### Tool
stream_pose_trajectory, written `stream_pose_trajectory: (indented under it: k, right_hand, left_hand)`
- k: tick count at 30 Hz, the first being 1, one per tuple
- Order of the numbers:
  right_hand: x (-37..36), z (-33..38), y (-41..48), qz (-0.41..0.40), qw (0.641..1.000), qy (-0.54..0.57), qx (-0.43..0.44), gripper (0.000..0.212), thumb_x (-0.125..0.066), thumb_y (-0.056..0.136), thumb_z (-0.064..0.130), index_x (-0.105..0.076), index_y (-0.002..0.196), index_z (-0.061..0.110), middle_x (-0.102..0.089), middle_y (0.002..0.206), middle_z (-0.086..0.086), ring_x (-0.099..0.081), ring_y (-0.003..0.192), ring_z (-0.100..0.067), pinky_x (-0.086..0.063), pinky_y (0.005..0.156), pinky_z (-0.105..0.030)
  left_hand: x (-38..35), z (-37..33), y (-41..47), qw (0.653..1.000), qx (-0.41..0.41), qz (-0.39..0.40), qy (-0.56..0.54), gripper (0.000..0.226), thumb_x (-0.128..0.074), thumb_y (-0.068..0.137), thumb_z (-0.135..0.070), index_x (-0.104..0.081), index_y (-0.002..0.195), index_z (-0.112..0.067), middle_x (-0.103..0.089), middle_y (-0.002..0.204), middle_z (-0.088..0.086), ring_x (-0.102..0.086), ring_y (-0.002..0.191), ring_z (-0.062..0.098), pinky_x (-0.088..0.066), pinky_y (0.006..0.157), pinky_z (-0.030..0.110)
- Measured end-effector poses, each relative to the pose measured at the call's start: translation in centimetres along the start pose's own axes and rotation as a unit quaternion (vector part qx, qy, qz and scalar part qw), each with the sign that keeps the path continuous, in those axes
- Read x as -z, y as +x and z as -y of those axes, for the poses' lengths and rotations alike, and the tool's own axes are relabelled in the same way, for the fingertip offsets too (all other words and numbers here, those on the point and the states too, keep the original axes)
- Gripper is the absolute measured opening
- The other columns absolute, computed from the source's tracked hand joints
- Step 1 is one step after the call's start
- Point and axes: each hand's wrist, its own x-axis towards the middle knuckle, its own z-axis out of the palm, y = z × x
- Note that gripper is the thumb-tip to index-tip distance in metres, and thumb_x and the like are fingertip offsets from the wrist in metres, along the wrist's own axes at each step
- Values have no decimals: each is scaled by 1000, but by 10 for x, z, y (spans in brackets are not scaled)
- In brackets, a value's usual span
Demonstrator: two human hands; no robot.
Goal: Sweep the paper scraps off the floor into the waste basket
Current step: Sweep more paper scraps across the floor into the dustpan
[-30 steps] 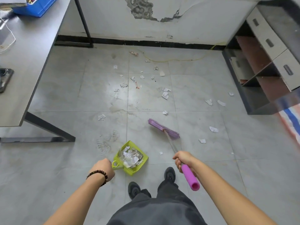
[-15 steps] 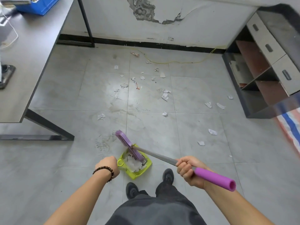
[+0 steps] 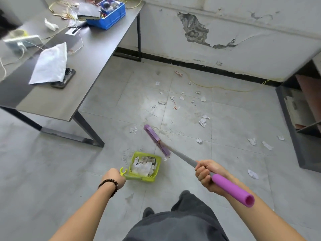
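Note:
My left hand (image 3: 114, 178) grips the handle of a green dustpan (image 3: 157, 164) that holds a heap of paper scraps (image 3: 143, 166). My right hand (image 3: 206, 173) grips the purple broom's handle where the grey shaft meets the purple grip. The broom head (image 3: 156, 140) is just beyond the dustpan's far right corner. Several white paper scraps (image 3: 202, 121) lie scattered over the grey tiles ahead and to the right. No waste basket is in view.
A grey desk (image 3: 73, 87) with a blue bin (image 3: 111, 13), cables and a white bag stands at the left, its leg near the dustpan. A dark shelf unit (image 3: 298, 136) stands at the right. A yellow cord (image 3: 217, 86) runs along the cracked wall.
The broom head has lifted out of the dustpan and swung forward to its far right. The view has tilted up and left, showing more of the desk.

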Motion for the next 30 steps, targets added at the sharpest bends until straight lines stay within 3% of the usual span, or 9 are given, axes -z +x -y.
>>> stream_pose_trajectory:
  k: [3,5,7,9,13,17,20,24,30]
  right_hand:
    - [-14,31,4,1,1000,-11,5,35,-43,91,8,-37,58,18,-34,41,8,-36,25,-3,-29,24,-13]
    - [-24,54,16,-7,999,-49,9,29,-41,92,8,-40,65,17,-33,40,8,-34,25,-3,-27,23,-12]
    - [-38,80,35,-27,993,-113,34,21,-38,93,4,-54,90,19,-33,42,8,-33,25,-3,-26,24,-11]
    - [-54,110,61,-45,981,-181,62,35,-37,92,1,-51,111,27,-34,43,7,-32,26,-3,-26,26,-10]
    - [-100,175,120,-47,939,-327,95,49,-39,85,-2,-43,122,30,-41,46,4,-36,30,-5,-30,32,-12]
    - [-141,226,166,-37,887,-439,136,45,-42,85,-3,-47,128,4,-45,58,-5,-41,38,-10,-35,35,-18]
    - [-162,253,203,-32,859,-493,134,41,-40,90,0,-47,129,9,-45,64,-7,-43,42,-13,-39,39,-20]
    - [-160,264,253,-67,846,-524,73,43,-33,91,-1,-41,132,13,-46,77,-11,-49,51,-18,-44,42,-23]
    - [-134,217,247,-130,756,-639,60,67,-27,89,2,-23,150,29,-55,88,-20,-47,45,-21,-39,35,-23]
  left_hand:
    - [11,3,25,998,26,-19,-55,19,-53,85,-22,-67,81,-9,-67,78,12,-52,63,28,-42,56,27]
    - [19,-1,39,997,38,-27,-64,20,-53,86,-22,-67,80,-10,-63,72,9,-53,62,28,-42,54,27]
    - [30,-8,52,996,54,-28,-60,17,-54,84,-19,-65,75,-10,-60,68,8,-54,61,28,-40,51,25]
    - [44,-17,67,995,72,-28,-59,15,-54,82,-16,-66,76,-10,-62,69,8,-56,61,27,-40,51,25]
    - [70,-38,93,994,102,-30,-41,16,-55,84,-18,-69,84,-10,-64,71,6,-57,60,23,-39,48,23]
    - [83,-65,110,991,128,-21,-22,18,-56,87,-26,-69,80,-14,-63,70,4,-56,57,20,-37,46,22]
    - [92,-75,119,989,147,-4,-15,15,-54,84,-19,-69,80,-15,-63,69,5,-57,59,22,-39,49,22]
    - [91,-72,116,986,169,6,-4,19,-53,86,-24,-66,74,-17,-59,63,3,-55,56,25,-37,48,22]
    - [107,-64,123,991,133,32,16,14,-51,83,-18,-61,73,-17,-59,66,3,-56,58,22,-37,48,23]
